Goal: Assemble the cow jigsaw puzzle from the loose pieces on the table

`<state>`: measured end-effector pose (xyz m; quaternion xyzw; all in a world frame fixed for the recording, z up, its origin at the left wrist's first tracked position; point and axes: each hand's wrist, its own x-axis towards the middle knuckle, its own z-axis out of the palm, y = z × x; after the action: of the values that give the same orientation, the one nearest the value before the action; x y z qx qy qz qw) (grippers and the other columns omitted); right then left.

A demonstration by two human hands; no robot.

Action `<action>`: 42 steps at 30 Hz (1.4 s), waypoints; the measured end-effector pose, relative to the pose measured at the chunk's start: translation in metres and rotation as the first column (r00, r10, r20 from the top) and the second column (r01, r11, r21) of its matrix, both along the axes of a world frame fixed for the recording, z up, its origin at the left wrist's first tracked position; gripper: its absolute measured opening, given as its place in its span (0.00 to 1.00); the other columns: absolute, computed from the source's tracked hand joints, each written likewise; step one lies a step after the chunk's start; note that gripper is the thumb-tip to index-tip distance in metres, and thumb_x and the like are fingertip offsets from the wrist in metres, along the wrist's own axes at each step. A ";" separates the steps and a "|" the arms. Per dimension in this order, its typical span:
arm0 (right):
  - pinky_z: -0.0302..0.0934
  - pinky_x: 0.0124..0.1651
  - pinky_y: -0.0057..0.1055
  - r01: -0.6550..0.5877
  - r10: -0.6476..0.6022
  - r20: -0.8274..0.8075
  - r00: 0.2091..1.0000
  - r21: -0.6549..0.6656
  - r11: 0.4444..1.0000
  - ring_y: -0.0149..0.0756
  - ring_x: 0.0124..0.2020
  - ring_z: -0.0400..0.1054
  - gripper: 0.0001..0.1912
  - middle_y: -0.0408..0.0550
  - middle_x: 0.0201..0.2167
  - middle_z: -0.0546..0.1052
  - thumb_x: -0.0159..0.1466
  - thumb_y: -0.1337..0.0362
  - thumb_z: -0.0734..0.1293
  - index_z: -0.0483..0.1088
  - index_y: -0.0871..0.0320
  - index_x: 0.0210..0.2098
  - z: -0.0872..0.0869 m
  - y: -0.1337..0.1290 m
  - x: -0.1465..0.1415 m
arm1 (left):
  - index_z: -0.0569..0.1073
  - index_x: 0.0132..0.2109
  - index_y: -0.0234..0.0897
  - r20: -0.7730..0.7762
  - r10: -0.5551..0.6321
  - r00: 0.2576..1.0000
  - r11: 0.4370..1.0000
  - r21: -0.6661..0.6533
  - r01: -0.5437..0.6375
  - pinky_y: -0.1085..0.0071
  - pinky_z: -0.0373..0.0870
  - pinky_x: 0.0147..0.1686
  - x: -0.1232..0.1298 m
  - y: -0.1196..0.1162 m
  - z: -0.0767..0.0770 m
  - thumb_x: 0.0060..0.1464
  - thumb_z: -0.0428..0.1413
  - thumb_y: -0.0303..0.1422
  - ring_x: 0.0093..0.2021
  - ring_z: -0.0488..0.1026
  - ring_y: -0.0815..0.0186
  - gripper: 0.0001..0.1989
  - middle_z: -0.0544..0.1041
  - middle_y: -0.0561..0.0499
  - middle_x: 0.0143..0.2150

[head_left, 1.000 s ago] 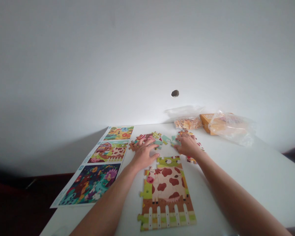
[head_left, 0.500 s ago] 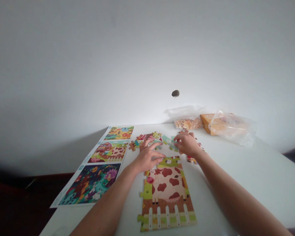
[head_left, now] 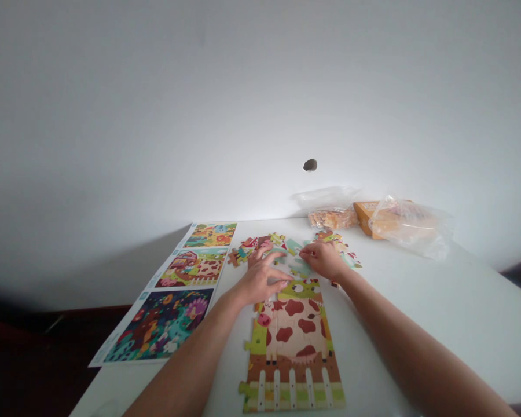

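A partly joined jigsaw puzzle (head_left: 299, 341) lies before me, showing a spotted cow above a white fence. Knobs stick out along its left side. My left hand (head_left: 263, 278) has its fingers spread, thumb and fingertips by the puzzle's upper left corner. Just beyond the top edge, my right hand (head_left: 325, 259) pinches a pale blue and green puzzle piece (head_left: 300, 266), partly covered by the fingers. Loose puzzle pieces (head_left: 245, 250) lie behind the left hand, and more colourful pieces (head_left: 330, 236) lie behind the right hand.
On the left lies a sheet with three printed pictures (head_left: 158, 324), overhanging the table's left edge. At the back are a clear bag of pieces (head_left: 332, 218) and an orange box (head_left: 364, 217) under a crumpled plastic bag (head_left: 429, 231). A white wall (head_left: 243, 116) rises behind.
My right hand has moved left, towards the left hand, uncovering pieces behind it. The joined puzzle has shifted slightly left and nearer to me. My left hand has barely moved.
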<state>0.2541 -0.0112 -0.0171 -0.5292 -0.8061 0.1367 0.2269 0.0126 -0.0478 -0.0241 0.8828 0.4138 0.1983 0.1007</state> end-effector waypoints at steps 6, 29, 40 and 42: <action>0.49 0.56 0.42 0.038 -0.051 0.155 0.987 0.085 0.996 0.46 0.52 0.65 0.15 0.48 0.43 0.77 0.60 0.64 0.68 0.76 0.50 0.47 0.002 -0.002 0.008 | 0.82 0.43 0.57 0.016 0.004 1.000 1.000 0.006 -0.004 0.44 0.50 0.65 0.001 -0.002 0.003 0.53 0.62 0.33 0.66 0.52 0.47 0.12 0.65 0.56 0.64; 0.49 0.55 0.44 0.180 -0.198 0.238 0.951 0.094 0.979 0.49 0.56 0.61 0.23 0.50 0.52 0.74 0.58 0.69 0.63 0.72 0.52 0.52 -0.004 0.004 0.017 | 0.72 0.59 0.50 -0.035 -0.089 0.995 0.995 -0.053 0.087 0.45 0.47 0.66 0.009 -0.007 0.005 0.62 0.54 0.41 0.68 0.52 0.48 0.19 0.70 0.54 0.63; 0.48 0.55 0.45 0.076 -0.106 0.214 0.971 0.142 0.987 0.49 0.56 0.61 0.23 0.47 0.55 0.74 0.57 0.70 0.63 0.73 0.51 0.52 -0.004 0.005 0.017 | 0.73 0.57 0.50 -0.061 0.079 0.995 0.997 0.005 -0.079 0.45 0.46 0.64 0.007 -0.002 -0.003 0.59 0.56 0.46 0.67 0.50 0.45 0.21 0.68 0.54 0.64; 0.48 0.56 0.45 0.055 -0.085 0.224 0.971 0.138 0.989 0.49 0.55 0.61 0.23 0.48 0.54 0.74 0.57 0.70 0.63 0.74 0.52 0.51 -0.004 0.004 0.016 | 0.73 0.57 0.51 -0.063 0.101 0.993 0.995 0.006 -0.101 0.44 0.46 0.63 0.006 -0.002 -0.004 0.59 0.56 0.46 0.67 0.50 0.45 0.21 0.68 0.54 0.64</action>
<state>0.2702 -0.0071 -0.0211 -0.5535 -0.8149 0.0138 0.1713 0.0188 -0.0493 -0.0285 0.8667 0.4607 0.1756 0.0760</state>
